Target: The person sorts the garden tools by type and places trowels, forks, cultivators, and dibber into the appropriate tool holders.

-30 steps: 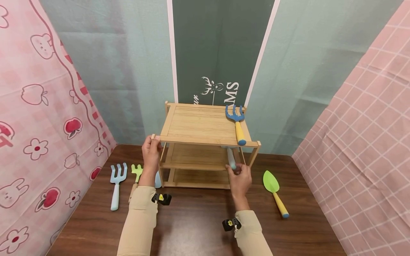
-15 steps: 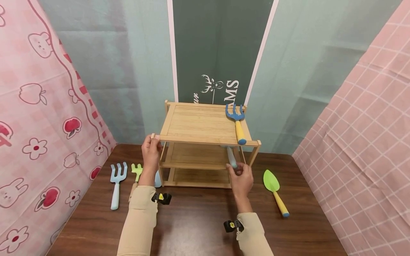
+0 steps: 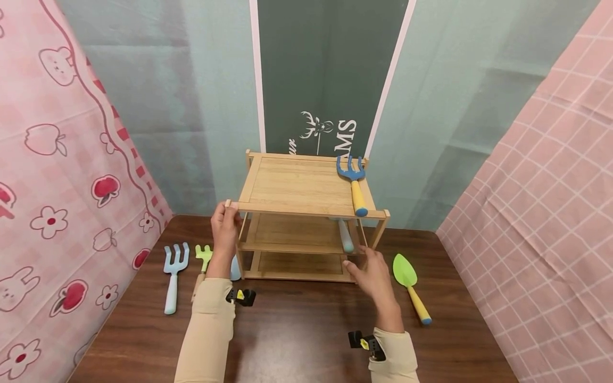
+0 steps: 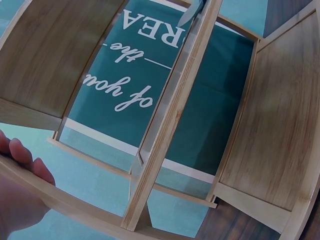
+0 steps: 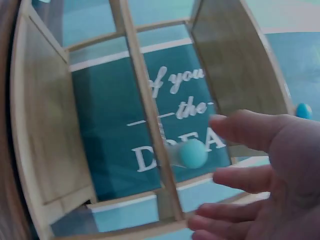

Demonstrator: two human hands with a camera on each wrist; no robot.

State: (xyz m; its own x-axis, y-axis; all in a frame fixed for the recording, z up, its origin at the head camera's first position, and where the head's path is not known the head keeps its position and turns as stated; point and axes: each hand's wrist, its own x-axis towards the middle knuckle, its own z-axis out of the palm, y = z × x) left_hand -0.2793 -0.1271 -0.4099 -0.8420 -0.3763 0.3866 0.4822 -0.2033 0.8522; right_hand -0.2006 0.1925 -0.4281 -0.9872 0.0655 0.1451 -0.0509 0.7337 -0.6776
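Observation:
A three-tier wooden shelf rack (image 3: 297, 186) stands at the back of the table. With its fingers curled round the front left upright, my left hand (image 3: 224, 229) grips the rack near its top corner. My right hand (image 3: 375, 274) is in front of the rack's right side, fingers spread and holding nothing. Just beyond its fingertips, a pale blue handle (image 3: 346, 236) lies on the middle tier, its far part hidden under the top board. In the right wrist view the rounded handle end (image 5: 192, 153) points out past the tier's edge. A blue hand rake (image 3: 356, 189) with a yellow handle lies on the top tier.
Left of the rack lie a light blue hand fork (image 3: 175, 276) and a small green rake (image 3: 204, 258), partly behind the left arm, with a blue tool piece (image 3: 235, 268) beside them. A green trowel (image 3: 407, 276) lies at right. Curtains enclose the table (image 3: 297, 330).
My right hand has let go of the pale blue handle, opened its fingers and drawn back down and right. The handle rests on the middle tier. My left hand stays on the rack.

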